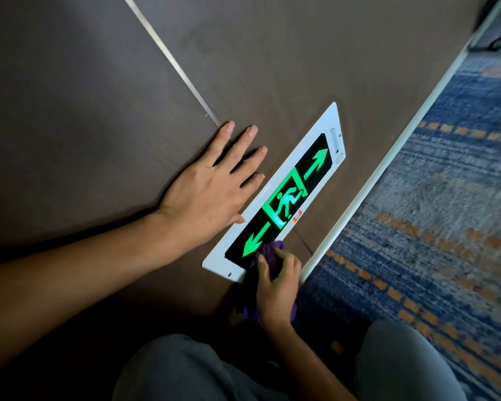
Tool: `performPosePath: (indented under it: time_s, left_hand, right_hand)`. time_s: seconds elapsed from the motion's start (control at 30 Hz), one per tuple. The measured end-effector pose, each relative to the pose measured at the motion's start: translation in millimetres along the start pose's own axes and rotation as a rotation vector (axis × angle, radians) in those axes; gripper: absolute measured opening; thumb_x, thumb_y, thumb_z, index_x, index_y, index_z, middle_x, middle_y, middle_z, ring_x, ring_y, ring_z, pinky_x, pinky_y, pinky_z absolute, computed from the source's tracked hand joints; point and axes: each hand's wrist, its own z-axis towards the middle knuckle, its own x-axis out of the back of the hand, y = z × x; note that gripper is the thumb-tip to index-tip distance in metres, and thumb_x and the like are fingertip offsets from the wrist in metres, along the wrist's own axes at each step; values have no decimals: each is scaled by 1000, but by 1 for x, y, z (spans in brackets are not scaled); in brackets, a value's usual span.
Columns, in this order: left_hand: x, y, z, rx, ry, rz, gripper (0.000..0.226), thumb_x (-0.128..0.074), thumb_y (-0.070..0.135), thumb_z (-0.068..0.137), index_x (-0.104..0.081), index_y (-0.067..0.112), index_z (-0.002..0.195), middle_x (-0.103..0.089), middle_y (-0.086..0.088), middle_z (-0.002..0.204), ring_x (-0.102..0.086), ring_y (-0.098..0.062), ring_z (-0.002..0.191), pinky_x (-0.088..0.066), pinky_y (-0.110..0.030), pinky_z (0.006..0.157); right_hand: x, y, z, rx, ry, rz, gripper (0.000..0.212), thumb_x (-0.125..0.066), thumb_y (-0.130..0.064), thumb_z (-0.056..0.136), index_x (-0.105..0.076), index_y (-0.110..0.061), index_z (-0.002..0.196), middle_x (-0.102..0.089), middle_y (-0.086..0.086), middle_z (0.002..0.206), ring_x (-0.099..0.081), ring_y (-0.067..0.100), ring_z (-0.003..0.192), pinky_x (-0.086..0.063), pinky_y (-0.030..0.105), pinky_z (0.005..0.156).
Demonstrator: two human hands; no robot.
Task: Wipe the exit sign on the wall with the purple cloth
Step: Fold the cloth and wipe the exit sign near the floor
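purple cloth (pixel 268 257) bunched in right hand (pixel 276 287), fingers curled round it, pressed on near end of exit sign (pixel 284 198) beside green arrow. sign (white frame, lit green running figure) mounted low on brown wall (pixel 99 96), just above white skirting (pixel 388 166). left hand (pixel 214 183) flat on wall, fingers straight and spread, holding nothing, thumb touching sign frame. patterned blue carpet (pixel 446 212) beyond.
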Motion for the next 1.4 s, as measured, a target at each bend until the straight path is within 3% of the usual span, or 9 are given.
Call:
performPosePath:
  time_s: [0.13,0.27,0.37,0.6,0.67,1.07,1.2,1.33,1.4]
  left_hand:
    - [5,-5,-1,-24,-39,-14,86,-47,71,92,-28,20,160,-8,-19,171,8,-52,154,8,-69,121]
    - [12,-24,-3,-68,-32,-83,84,-56,70,88,-38,23,155,-17,-16,170,2,-47,156,1,-63,125]
    - [17,-38,3,-43,-34,-36,91,-54,76,84,-33,25,157,-13,-16,171,5,-47,156,1,-64,124]
    - [15,-35,12,-48,-54,-5,92,-44,79,87,-23,26,160,-3,-14,172,11,-47,156,4,-64,124]
    - [14,-35,12,-54,-64,11,92,-41,79,88,-21,27,161,-1,-15,172,12,-47,156,6,-65,123]
    - [13,-32,28,-108,-43,-66,87,-48,77,87,-33,30,158,-11,-12,172,5,-43,158,2,-61,125]
    - [14,-37,28,-129,-40,-97,84,-57,71,87,-34,31,157,-10,-11,172,4,-43,158,2,-60,126]
    - [23,-56,34,-112,16,-123,87,-67,68,80,-42,31,154,-17,-12,171,-3,-43,158,-6,-61,125]
    - [24,-59,39,-93,16,-105,88,-66,70,80,-39,31,155,-16,-11,171,-2,-43,158,-5,-61,125]
  right_hand:
    - [13,-2,15,31,-38,-40,25,-76,-28,91,-63,-15,109,-54,-2,111,-49,-7,91,-36,1,81]
    - [23,-33,58,18,41,14,29,-72,-32,94,-60,-16,116,-53,-1,116,-58,12,100,-48,26,90]
    - [29,-53,89,35,81,49,30,-68,-33,97,-57,-15,119,-53,1,121,-59,16,102,-49,28,89]
    - [24,-18,58,28,42,-16,31,-75,-29,93,-64,-14,117,-54,-1,125,-55,4,94,-36,-3,77]
    - [17,-5,34,11,7,-37,29,-78,-27,90,-66,-14,113,-55,-1,121,-54,7,98,-34,-5,76]
    - [30,18,-1,95,-179,-58,28,-82,-24,86,-71,-24,111,-61,-14,108,-61,6,97,-46,15,86]
    - [51,11,39,54,-52,-58,31,-80,-22,88,-70,-20,117,-65,-4,113,-63,14,99,-51,28,90]
    - [61,-18,104,45,61,0,39,-74,-27,93,-65,-19,130,-63,-3,120,-61,13,101,-48,24,89]
    - [67,-32,139,47,100,31,41,-71,-29,95,-63,-20,135,-61,-5,120,-62,14,103,-54,30,96]
